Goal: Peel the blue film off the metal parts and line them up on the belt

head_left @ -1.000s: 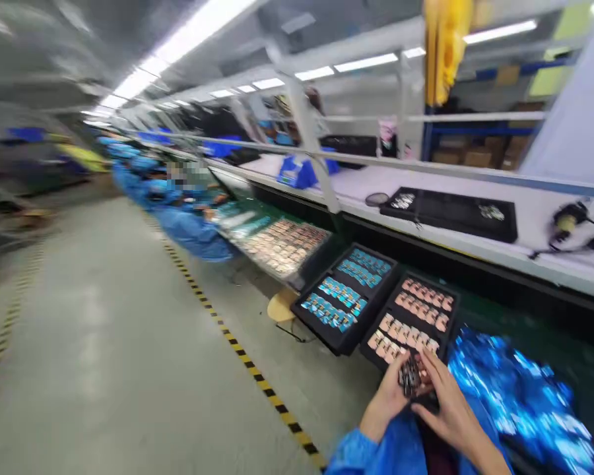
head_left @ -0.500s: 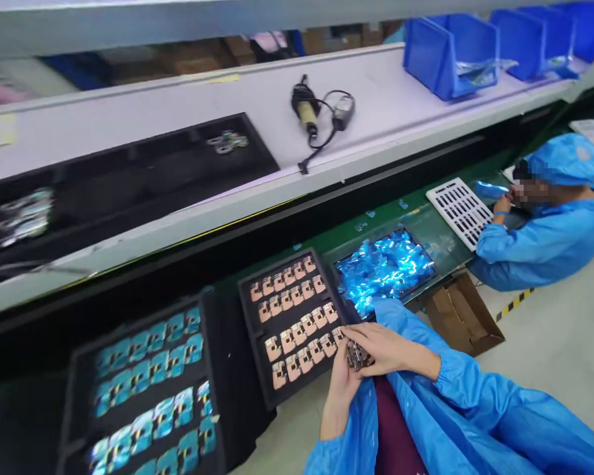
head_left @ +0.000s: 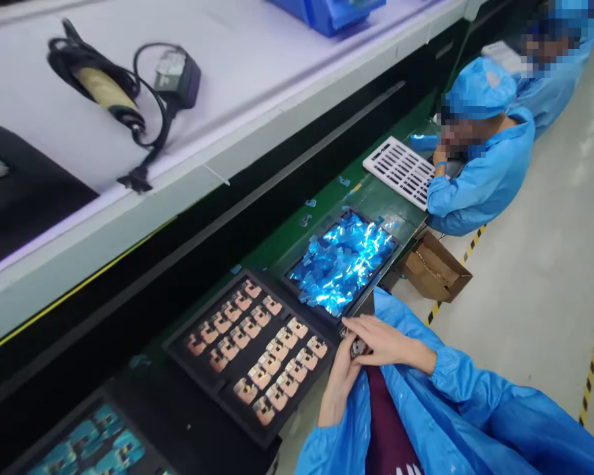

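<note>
Close to my body, a small bunch of dark metallic parts (head_left: 358,348) sits between my hands; their exact kind does not show. My left hand (head_left: 340,377) cups them from below and the left, its fingers partly hidden. Over the top lies my right hand (head_left: 387,341), fingers curled round the same parts. Just left of my hands, a black foam tray (head_left: 222,382) holds rows of copper-coloured small plates (head_left: 270,361). Beyond my fingertips is a dark tray (head_left: 291,280) heaped with shiny blue film pieces (head_left: 349,260).
Another tray with blue-filmed plates (head_left: 86,439) is at lower left. A corded tool (head_left: 106,92) lies on the shelf above, near a blue bin (head_left: 329,13). A co-worker (head_left: 485,158) sits at right by a white slotted tray (head_left: 398,171). A cardboard box (head_left: 435,267) stands on the floor.
The view has swung to the right, so the trays and shelf shift left and a second co-worker appears. My hands stay together round the metallic parts.
</note>
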Demonstrator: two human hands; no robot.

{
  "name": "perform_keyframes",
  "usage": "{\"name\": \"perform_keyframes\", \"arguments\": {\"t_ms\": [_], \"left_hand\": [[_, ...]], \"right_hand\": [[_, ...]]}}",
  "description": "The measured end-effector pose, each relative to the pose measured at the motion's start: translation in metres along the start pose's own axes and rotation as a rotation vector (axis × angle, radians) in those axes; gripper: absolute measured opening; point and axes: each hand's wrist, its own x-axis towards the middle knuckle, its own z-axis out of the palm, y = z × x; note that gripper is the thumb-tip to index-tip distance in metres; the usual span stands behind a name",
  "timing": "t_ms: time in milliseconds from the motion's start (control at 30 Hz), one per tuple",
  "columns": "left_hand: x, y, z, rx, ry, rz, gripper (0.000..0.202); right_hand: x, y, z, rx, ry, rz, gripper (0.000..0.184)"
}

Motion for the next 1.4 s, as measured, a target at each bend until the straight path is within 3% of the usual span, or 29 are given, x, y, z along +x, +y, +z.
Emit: {"name": "perform_keyframes", "arguments": {"t_ms": [200,300,400,500,600,700,800,867,967,1067,1233,1400], "left_hand": [[-0.010,0.013,0.019,0.075,0.001,0.083,0.047],[-0.010,0.022,0.024,0.042,-0.022,0.064,0.054],[-0.009,0.034,0.027,0.008,-0.042,0.052,0.059],[0.003,0.046,0.035,-0.018,-0.015,0.046,0.056],[0.029,0.053,0.053,-0.037,0.026,0.041,0.058],[0.066,0.058,0.081,-0.088,0.082,0.039,0.060],[0.105,0.062,0.115,-0.158,0.129,0.039,0.054],[0.130,0.065,0.137,-0.197,0.164,0.047,0.050],[0.166,0.074,0.168,-0.216,0.221,0.056,0.050],[0.200,0.094,0.197,-0.211,0.257,0.078,0.049],[0.241,0.147,0.233,-0.209,0.253,0.133,0.038],[0.264,0.185,0.242,-0.229,0.326,0.207,0.033]], "right_hand": [[-0.016,0.016,-0.005,0.088,0.152,0.068,0.092],[-0.019,0.036,-0.022,0.097,0.301,0.124,0.078],[-0.012,0.061,-0.062,0.050,0.446,0.179,0.065],[0.012,0.097,-0.123,-0.033,0.522,0.174,0.055],[0.062,0.155,-0.191,-0.093,0.561,0.161,0.044],[0.144,0.227,-0.247,-0.142,0.552,0.233,0.039],[0.240,0.287,-0.282,-0.244,0.522,0.307,0.042],[0.297,0.312,-0.296,-0.321,0.504,0.304,0.044],[0.365,0.331,-0.310,-0.443,0.478,0.302,0.046],[0.408,0.339,-0.317,-0.544,0.464,0.349,0.044],[0.438,0.344,-0.322,-0.554,0.452,0.403,0.036],[0.450,0.349,-0.332,-0.531,0.460,0.444,0.043]]}}
